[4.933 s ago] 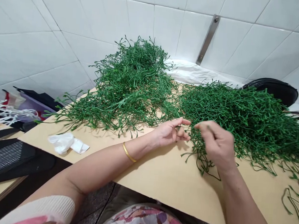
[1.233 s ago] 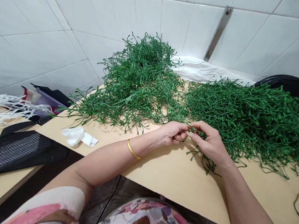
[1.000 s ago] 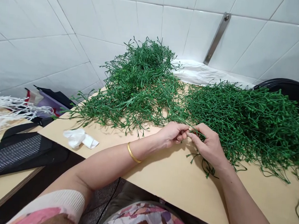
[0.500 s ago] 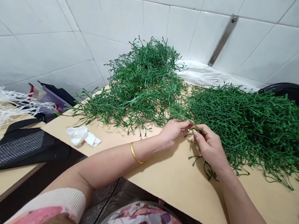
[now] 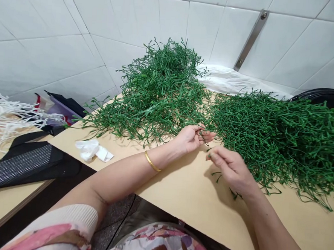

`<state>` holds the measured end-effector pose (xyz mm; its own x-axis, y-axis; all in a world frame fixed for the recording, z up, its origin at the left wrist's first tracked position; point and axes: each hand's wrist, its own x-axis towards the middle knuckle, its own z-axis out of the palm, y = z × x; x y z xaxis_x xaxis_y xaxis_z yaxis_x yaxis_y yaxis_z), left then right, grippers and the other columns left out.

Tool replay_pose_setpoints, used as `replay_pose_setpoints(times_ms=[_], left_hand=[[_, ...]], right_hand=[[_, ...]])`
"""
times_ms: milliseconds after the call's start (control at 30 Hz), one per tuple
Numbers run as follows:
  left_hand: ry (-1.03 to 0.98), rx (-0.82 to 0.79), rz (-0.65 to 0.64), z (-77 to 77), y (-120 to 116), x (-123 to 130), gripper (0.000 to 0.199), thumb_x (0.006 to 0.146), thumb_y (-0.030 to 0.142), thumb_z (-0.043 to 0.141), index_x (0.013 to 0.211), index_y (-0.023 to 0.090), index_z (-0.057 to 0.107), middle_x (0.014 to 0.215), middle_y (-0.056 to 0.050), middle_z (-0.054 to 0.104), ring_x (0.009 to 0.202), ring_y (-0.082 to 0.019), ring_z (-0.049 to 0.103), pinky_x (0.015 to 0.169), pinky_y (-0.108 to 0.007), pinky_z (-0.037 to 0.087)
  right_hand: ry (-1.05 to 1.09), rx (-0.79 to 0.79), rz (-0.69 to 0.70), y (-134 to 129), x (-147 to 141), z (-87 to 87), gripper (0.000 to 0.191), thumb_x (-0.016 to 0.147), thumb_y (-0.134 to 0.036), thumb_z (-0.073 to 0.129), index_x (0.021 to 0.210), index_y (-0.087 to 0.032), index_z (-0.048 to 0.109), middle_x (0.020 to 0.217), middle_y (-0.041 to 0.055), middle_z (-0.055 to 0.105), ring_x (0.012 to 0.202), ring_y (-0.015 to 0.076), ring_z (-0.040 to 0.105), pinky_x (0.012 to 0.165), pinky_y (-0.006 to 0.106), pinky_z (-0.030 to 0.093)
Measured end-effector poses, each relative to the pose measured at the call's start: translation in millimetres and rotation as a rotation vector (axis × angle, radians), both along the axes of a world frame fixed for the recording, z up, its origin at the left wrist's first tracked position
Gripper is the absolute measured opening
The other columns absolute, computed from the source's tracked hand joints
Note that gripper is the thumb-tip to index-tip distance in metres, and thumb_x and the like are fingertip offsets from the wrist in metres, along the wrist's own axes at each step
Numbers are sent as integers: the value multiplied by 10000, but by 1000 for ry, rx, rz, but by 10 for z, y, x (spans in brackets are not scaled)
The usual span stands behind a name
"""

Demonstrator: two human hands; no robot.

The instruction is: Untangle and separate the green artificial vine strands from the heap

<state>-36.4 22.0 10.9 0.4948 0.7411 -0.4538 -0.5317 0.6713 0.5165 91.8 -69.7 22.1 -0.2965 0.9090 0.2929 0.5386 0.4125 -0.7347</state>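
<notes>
Near the table's middle, my left hand (image 5: 193,138) is palm up, with thumb and forefinger pinched on a thin green stem and the other fingers loosely curled. To its right, my right hand (image 5: 229,164) is closed on green stems, whose small tips poke out past the fingertips and below the palm. The two hands are apart. Behind my left hand rises a loose heap of green stems (image 5: 160,87) with small budded ends. A second, denser green heap (image 5: 279,135) lies beside and behind my right hand.
A crumpled white tissue (image 5: 93,150) lies on the wooden table (image 5: 174,193) at the left. White strands (image 5: 14,115) and a black mesh item (image 5: 20,165) are on another table at far left. Behind stand a tiled wall (image 5: 134,17) and white sheeting (image 5: 229,79).
My hands have moved apart. My right hand has come slightly down and left, with stems in it, and the fingers of my left hand have loosened outward.
</notes>
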Motion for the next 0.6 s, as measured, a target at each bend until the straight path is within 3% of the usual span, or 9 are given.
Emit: replay_pose_setpoints(times_ms=[167, 267, 433, 533, 600], left_hand=[[-48, 84, -96, -79, -80, 28, 177, 776, 46, 377, 715, 128, 522, 685, -90, 624, 689, -161, 629, 689, -305, 497], [-60, 106, -104, -112, -149, 58, 194, 729, 4, 401, 723, 113, 562, 702, -66, 619, 670, -128, 610, 662, -249, 484], [-16, 111, -96, -122, -204, 98, 218, 671, -20, 412, 698, 110, 585, 617, -21, 571, 522, -74, 510, 489, -175, 395], [-17, 99, -102, -112, -218, 109, 222, 665, -32, 404, 673, 106, 578, 562, -14, 540, 489, -70, 486, 485, -177, 382], [-14, 90, -130, -103, -222, 108, 204, 693, -16, 415, 687, 108, 577, 550, -17, 543, 473, -77, 487, 479, -189, 380]], right_hand=[[180, -60, -340, 19, 41, -22, 224, 776, -385, 555, 700, -175, 554, 527, -46, 383, 476, 70, 316, 436, 211, 264], [146, -75, -433, 69, 11, -134, 227, 755, -384, 572, 773, -167, 637, 579, -19, 481, 512, 87, 389, 476, 226, 323], [303, -118, -376, 120, -101, -244, 252, 703, -344, 634, 896, -183, 656, 939, 59, 620, 765, 154, 543, 673, 297, 443], [491, -275, -266, 128, -151, -243, 267, 672, -334, 670, 884, -177, 627, 907, 42, 625, 773, 142, 556, 704, 289, 456], [562, -336, -253, 130, -167, -232, 282, 653, -332, 688, 869, -174, 598, 782, 11, 610, 675, 111, 537, 623, 244, 444]])
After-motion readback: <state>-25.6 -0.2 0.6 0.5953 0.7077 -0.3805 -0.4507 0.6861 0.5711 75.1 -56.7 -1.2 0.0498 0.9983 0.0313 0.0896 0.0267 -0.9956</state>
